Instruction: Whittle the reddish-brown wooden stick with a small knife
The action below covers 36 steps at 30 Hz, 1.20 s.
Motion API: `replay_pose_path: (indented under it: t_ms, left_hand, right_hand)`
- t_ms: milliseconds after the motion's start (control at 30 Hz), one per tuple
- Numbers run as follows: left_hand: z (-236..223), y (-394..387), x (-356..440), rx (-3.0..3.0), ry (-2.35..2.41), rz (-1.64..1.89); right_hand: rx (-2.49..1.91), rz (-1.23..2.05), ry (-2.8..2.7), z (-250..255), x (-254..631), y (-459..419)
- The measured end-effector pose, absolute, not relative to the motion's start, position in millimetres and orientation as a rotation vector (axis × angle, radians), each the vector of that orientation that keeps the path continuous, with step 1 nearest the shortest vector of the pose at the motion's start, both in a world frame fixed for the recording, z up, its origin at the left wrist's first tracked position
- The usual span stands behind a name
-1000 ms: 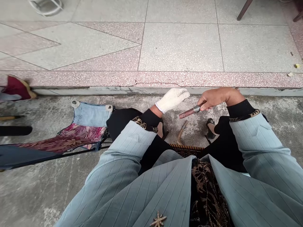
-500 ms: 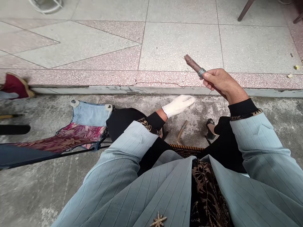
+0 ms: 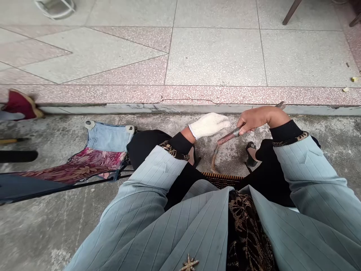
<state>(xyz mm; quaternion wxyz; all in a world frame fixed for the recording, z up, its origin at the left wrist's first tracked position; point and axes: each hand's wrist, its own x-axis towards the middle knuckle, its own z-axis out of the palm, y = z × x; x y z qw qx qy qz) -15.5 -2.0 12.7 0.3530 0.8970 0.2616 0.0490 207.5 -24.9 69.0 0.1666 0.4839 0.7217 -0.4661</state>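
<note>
My right hand [image 3: 258,117], bare, is closed round a reddish-brown stick [image 3: 228,137] with a band of thin wire wound about it; the stick points down and left toward the ground. My left hand [image 3: 209,125] wears a white knit glove and hangs just left of the stick's tip, fingers curled together, and what they pinch is too small to see. A curved brown piece of wood [image 3: 213,161] lies on the concrete between my feet, below both hands.
A folding stool [image 3: 84,162] with denim and red floral cloth stands at my left. A raised tiled step [image 3: 180,96] runs across ahead. A red shoe [image 3: 19,103] lies at the far left; a chair leg [image 3: 290,12] shows top right.
My right hand swung the stick up above the step half a second ago and has brought it back down beside the gloved left hand, which stayed nearly in place.
</note>
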Motion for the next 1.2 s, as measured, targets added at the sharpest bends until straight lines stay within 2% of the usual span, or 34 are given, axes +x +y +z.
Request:
replay_pose_path:
  t_ms: [133,233,333,433,567,733,867,1067,1200]
  left_hand:
    - [15,-6,-14,1.840,0.558,0.264]
    - [17,-10,-12,1.584,0.566,0.366]
    - [17,-10,-10,1.558,0.599,0.428]
    - [12,-7,-11,1.532,0.636,0.401]
    - [1,-7,-11,1.332,0.680,0.374]
    - [-10,-8,-5,1.225,0.536,0.419]
    - [-2,-4,-2,1.136,0.432,0.554]
    - [19,31,-24,1.041,0.602,1.075]
    - [-3,54,-35,0.950,0.837,1.322]
  right_hand:
    - [1.426,-1.775,2.207,84,220,-31]
    - [1.898,-2.096,2.285,90,222,-35]
    - [2.298,-2.204,2.183,86,217,-33]
    - [2.328,-2.331,2.092,76,212,-27]
    - [2.146,-2.532,2.118,73,210,-28]
    - [1.959,-2.594,2.209,76,197,-34]
    - [1.831,-2.616,2.306,72,188,-31]
    - [2.167,-2.489,2.527,69,193,-18]
    - [2.274,-2.384,2.676,73,192,-14]
